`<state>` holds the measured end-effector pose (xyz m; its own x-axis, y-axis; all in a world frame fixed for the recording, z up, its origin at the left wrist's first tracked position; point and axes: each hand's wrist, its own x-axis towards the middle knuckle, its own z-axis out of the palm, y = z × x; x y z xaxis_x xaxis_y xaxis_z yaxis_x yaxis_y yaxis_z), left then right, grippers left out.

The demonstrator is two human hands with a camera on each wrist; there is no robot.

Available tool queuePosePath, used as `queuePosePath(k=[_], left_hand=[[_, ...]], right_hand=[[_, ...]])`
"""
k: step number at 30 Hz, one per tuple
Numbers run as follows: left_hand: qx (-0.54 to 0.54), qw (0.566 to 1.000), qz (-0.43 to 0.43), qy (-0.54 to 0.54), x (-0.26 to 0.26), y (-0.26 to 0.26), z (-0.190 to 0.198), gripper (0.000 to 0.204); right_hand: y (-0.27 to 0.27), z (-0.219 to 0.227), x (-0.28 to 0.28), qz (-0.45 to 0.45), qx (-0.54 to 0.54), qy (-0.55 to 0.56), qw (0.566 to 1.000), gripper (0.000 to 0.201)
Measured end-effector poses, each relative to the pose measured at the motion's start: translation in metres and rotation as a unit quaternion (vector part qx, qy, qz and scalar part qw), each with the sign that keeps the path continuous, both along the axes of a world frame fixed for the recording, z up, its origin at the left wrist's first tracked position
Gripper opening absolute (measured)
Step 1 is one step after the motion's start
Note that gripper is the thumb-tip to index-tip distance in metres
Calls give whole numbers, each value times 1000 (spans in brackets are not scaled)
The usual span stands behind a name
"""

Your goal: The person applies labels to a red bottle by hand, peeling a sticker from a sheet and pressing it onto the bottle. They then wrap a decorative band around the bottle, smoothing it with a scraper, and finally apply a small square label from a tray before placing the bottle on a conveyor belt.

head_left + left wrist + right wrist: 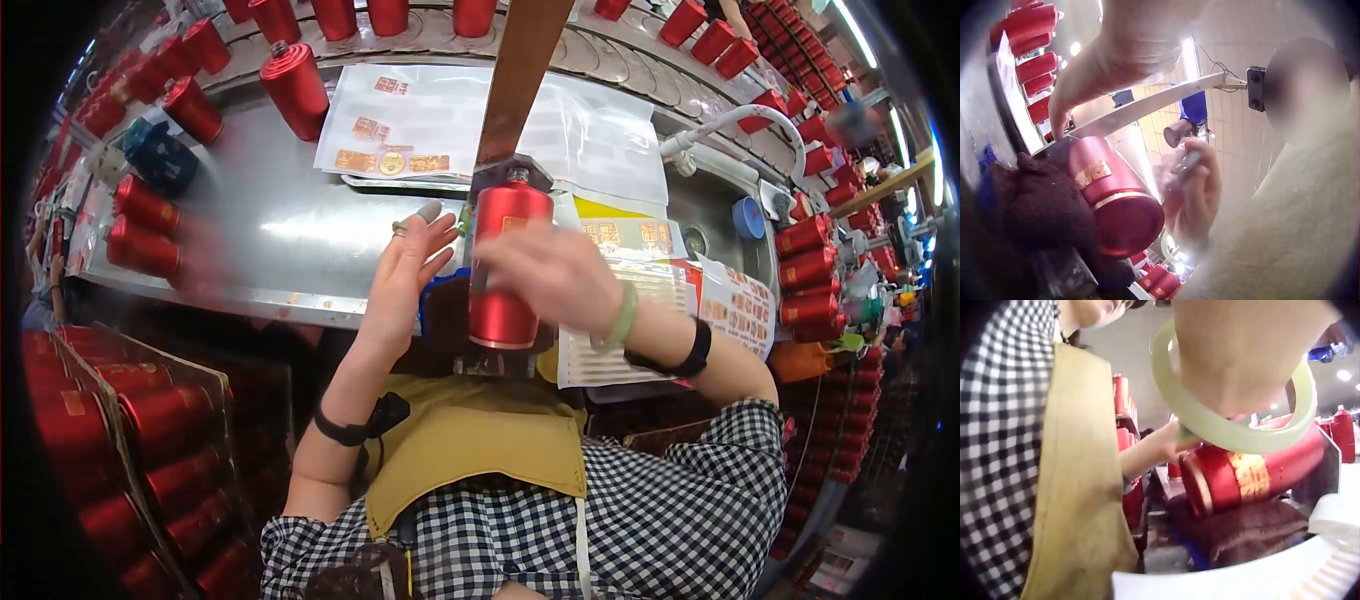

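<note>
A red metallic bottle (505, 322) lies on a brown cloth (1250, 532) on a small stand in front of the person, its neck pointing away. A gold label (1249, 477) is on its side. My right hand (555, 272), blurred by motion, reaches across the bottle with its fingers extended over the upper side. A dark grey patch shows at this hand's fingers in the left wrist view. My left hand (402, 262) is held up just left of the bottle, fingers straight and spread, holding nothing. A grey cover sits on one fingertip, and a ring on another finger.
A wooden post (520, 80) rises behind the bottle. Sheets with gold labels (400, 130) lie on the metal table (270, 240), and more label sheets (735, 310) are at the right. Another red bottle (295, 95) stands at the back left. A white tap (745, 120) arches over a sink.
</note>
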<state>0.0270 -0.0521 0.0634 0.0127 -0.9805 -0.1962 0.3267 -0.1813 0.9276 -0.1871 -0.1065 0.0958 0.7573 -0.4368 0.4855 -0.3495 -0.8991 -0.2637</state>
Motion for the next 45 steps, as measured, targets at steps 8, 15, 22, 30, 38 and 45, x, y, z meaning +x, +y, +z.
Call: queuePosePath(k=[8,15,22,30,38,45], left_hand=[[-83,979,-49,-180,-18,-7,-7,59],[-25,994,-101,-20,-47,-34,-16,64],[-78,995,66,7,60,-10,31,67],[-189,747,527,-359,297,-165,-18,87],[-125,657,600,-439,380,-263,-60,96],[-8,590,615,-523,399,-292,-80,108]], right_hand=[[-37,78,14,-134,-203,-31,969,28],[11,102,30,-75,-134,-149,977,33],[16,104,-20,-165,-115,-136,970,30],[32,58,-62,-316,8,-137,939,23],[47,28,-68,-436,98,-79,891,26],[59,21,-65,-455,114,-75,880,24]])
